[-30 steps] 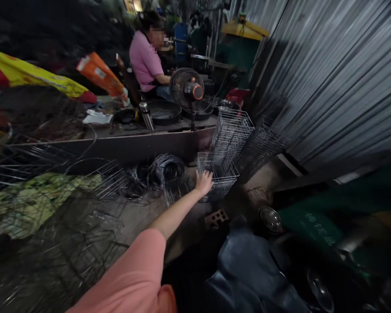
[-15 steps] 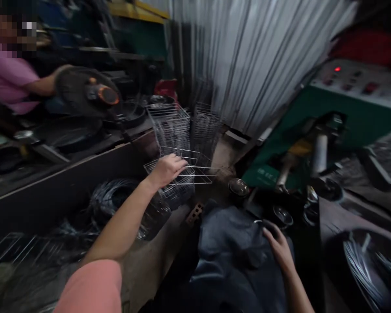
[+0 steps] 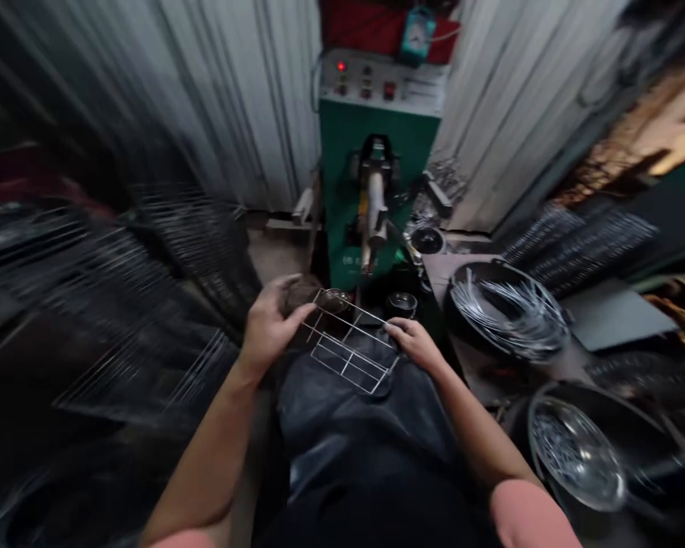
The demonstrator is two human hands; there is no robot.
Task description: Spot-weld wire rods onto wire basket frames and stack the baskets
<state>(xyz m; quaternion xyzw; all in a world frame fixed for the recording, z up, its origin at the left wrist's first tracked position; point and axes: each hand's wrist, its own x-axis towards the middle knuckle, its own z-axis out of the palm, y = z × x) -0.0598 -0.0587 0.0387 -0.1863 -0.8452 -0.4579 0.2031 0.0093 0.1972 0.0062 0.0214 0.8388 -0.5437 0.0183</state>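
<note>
A small wire rack [image 3: 351,358] of thin metal rods is held tilted above my lap, over a dark apron [image 3: 365,434]. My left hand [image 3: 271,323] grips its left side, thumb along a rod. At the rack's right edge, the fingers of my right hand [image 3: 414,339] are closed on the frame. Straight ahead, beyond the rack, stands a green machine [image 3: 342,183] with a lit red lamp and a metal arm [image 3: 375,194] pointing toward me. Small metal bowls [image 3: 400,304] sit below that arm.
Stacked wire racks [image 3: 194,236], blurred, stand at the left. On the right, a round pan [image 3: 462,335] holds cut wires, and a metal bowl [image 3: 576,453] of small parts lies nearer me. Corrugated metal sheeting [image 3: 251,99] rises behind.
The view has swung right to face the green machine. My left hand has brought a wire rack from the stack to above my lap, and my right hand has taken hold of it.
</note>
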